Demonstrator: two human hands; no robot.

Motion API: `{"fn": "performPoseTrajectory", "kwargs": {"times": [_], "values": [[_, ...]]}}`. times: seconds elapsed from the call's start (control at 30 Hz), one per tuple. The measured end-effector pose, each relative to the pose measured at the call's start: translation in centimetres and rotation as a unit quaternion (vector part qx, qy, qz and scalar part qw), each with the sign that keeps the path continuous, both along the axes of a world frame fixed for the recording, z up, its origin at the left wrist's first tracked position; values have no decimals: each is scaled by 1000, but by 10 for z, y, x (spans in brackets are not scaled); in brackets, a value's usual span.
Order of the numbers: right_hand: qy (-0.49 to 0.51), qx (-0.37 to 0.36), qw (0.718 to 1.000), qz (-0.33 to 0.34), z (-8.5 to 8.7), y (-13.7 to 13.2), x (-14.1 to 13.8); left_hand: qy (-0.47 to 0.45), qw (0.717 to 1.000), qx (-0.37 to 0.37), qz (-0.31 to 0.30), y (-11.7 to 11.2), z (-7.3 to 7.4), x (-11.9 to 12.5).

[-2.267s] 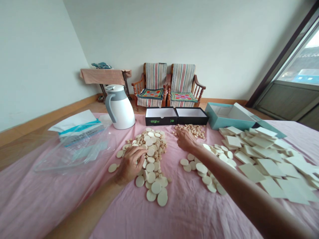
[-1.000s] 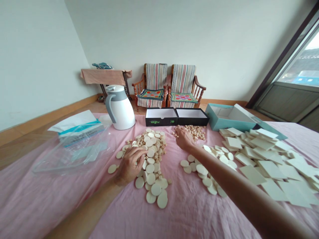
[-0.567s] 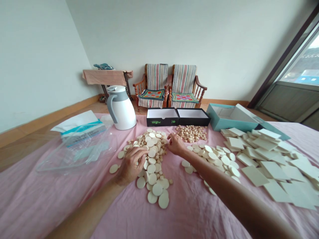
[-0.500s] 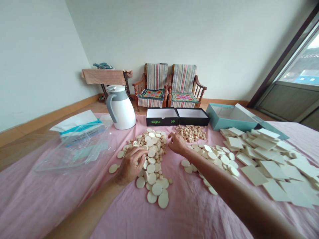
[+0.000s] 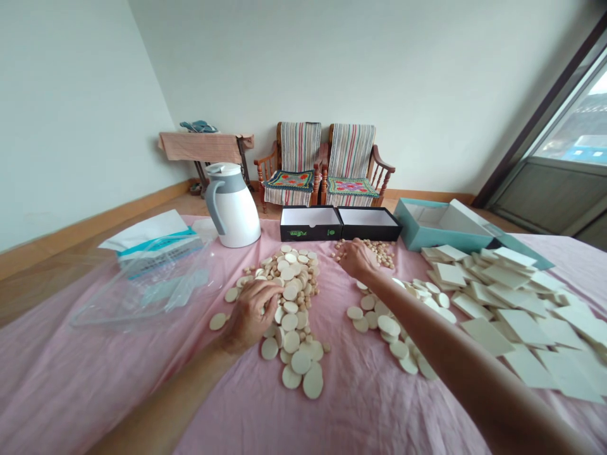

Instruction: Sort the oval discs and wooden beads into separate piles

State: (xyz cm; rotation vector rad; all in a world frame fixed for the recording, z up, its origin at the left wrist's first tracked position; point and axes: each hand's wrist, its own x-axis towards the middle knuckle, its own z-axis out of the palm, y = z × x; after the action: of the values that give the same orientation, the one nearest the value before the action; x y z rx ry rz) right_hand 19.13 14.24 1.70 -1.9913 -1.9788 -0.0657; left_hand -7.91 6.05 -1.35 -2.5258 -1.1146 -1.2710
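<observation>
My left hand (image 5: 252,311) rests at the left side of a mixed pile of pale wooden discs (image 5: 290,323) and small wooden beads (image 5: 313,282). Its fingers are curled together, and what they hold, if anything, is hidden. Farther right, my right hand (image 5: 358,259) is over the front left of a heap of small wooden beads (image 5: 383,254), fingers bent downward and hidden behind the hand. Below my right forearm lies a second group of pale discs (image 5: 379,316), partly covered by the arm.
Many square wooden tiles (image 5: 502,303) lie at right before a teal box (image 5: 427,227). Two black boxes (image 5: 310,234) stand behind the beads. A white jug (image 5: 239,215) and clear plastic packaging (image 5: 147,297) are at left on the pink cloth (image 5: 227,404).
My right hand has moved right, from the gap beside the mixed pile to the bead heap. My left hand stays in nearly the same place. The view has shifted slightly.
</observation>
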Motion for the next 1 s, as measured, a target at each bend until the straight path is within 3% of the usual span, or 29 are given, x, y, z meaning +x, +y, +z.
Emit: {"fn": "performPoseTrajectory", "kwargs": {"times": [0.07,0.13,0.27,0.37,0.5,0.73,1.0], "values": [[-24,46,998,-34,4,4,11,-2,1000,-1,0,0,-1,0],[-30,75,997,-8,5,3,11,-3,1000,-6,1,1,-3,0],[40,19,977,207,-4,-6,-18,-1,1000,-11,4,1,-3,0],[76,4,955,288,-13,-12,-42,1,1000,-6,9,0,-1,0],[94,-4,961,261,-18,-12,-54,5,1000,-10,14,0,0,0],[81,-13,974,210,-19,-9,-53,4,1000,-13,8,0,-3,-1],[34,12,997,64,-3,1,-4,4,1000,-14,3,1,-2,-1]]}}
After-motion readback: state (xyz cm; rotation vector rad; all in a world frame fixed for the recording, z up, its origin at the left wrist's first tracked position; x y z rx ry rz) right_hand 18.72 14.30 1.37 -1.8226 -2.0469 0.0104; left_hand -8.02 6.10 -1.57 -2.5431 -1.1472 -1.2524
